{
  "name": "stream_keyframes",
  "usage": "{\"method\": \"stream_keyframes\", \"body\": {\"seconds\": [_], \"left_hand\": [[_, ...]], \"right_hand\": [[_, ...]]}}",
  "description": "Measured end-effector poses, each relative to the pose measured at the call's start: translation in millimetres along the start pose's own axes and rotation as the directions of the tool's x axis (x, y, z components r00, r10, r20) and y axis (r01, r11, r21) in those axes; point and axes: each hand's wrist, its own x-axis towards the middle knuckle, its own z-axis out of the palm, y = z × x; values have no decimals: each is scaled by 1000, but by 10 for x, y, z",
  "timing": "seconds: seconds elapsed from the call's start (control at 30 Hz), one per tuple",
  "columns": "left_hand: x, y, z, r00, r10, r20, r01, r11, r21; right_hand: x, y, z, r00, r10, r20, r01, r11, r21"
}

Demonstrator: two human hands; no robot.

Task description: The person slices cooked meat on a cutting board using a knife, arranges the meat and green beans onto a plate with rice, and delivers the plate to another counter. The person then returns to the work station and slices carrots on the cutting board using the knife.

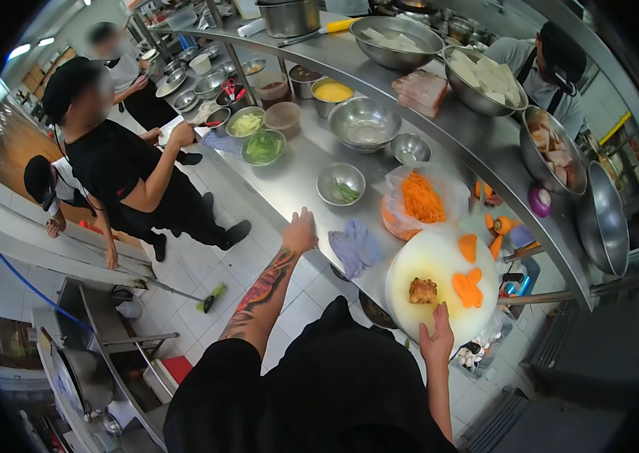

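My left hand [300, 231] is over the near edge of the steel counter, left of a crumpled bluish cloth [355, 249], fingers apart and holding nothing. At the near edge of the round white cutting board [408, 264], my right hand [437, 332] is open with its fingers spread. Just above that hand on the board lies a brown browned piece of food [423, 291]. Orange carrot slices [468, 288] lie to its right. Behind the board, shredded carrot [423, 198] sits in a plastic-lined container. A small steel bowl [340, 185] holds green pieces.
The steel counter [289, 177] carries several bowls, one with green slices [263, 146]. A raised shelf [478, 143] holds bowls of white pieces [485, 79], meat [419, 92] and an onion [539, 201]. People stand at left [119, 151] and upper right [553, 68].
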Motion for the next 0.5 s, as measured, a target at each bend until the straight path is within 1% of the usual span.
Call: {"method": "stream_keyframes", "body": {"seconds": [0.07,0.1,0.13,0.17,0.2,0.23,0.27,0.37,0.5], "left_hand": [[20,-11,-6,999,-9,40,8,999,39],[8,-16,10,1000,-6,14,5,998,55],[30,-9,6,996,-40,74,36,998,56],[38,-15,5,996,-44,76,40,998,51],[30,-15,16,996,-45,79,42,998,44],[3,-5,27,999,-30,29,29,998,54],[-3,7,13,999,-37,23,35,998,55],[11,18,-12,994,-60,93,54,997,58],[31,8,0,991,-59,119,52,997,59]], "right_hand": [[19,22,43,1000,-9,12,9,1000,-8],[7,104,62,1000,-12,0,12,1000,29],[5,186,95,1000,-12,-11,13,998,65],[10,156,66,999,24,43,-27,996,89],[14,130,55,999,13,48,-18,995,95],[18,114,46,999,17,48,-22,994,107],[20,116,48,999,22,47,-28,992,119],[30,196,61,998,8,58,-15,993,114],[32,163,67,999,24,24,-26,992,120]]}}
